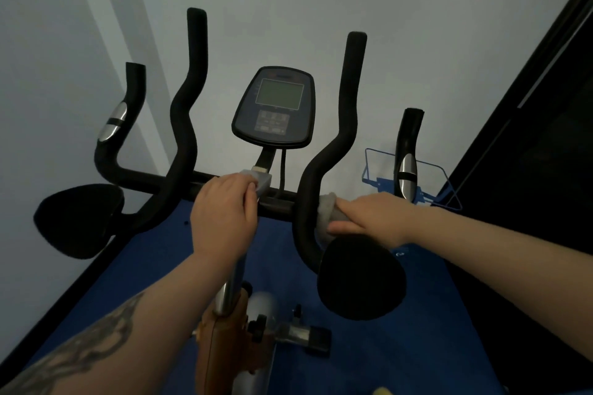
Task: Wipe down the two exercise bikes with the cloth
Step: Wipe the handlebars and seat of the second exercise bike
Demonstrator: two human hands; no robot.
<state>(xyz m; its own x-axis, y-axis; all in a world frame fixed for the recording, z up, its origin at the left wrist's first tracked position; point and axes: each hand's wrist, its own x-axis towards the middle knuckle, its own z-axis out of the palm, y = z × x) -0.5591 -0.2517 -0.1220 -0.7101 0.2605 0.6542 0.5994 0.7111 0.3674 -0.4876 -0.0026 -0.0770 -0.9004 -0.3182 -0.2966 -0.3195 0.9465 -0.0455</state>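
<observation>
An exercise bike fills the view, with black foam handlebars (183,125) curving upward and a dark console (276,106) with a grey screen at centre. My left hand (224,215) grips the horizontal crossbar just left of the console stem. My right hand (369,218) presses a grey cloth (325,212) around the right side of the bar, fingers curled over it, beside the right upright handlebar (346,125). Two black elbow pads stand out, one at left (77,218) and one below my right hand (359,279).
The bike's orange and silver frame (224,330) drops down toward a blue floor mat (401,346). A blue wire holder (378,170) hangs at the right. A pale wall stands close behind; a dark panel (529,138) runs along the right.
</observation>
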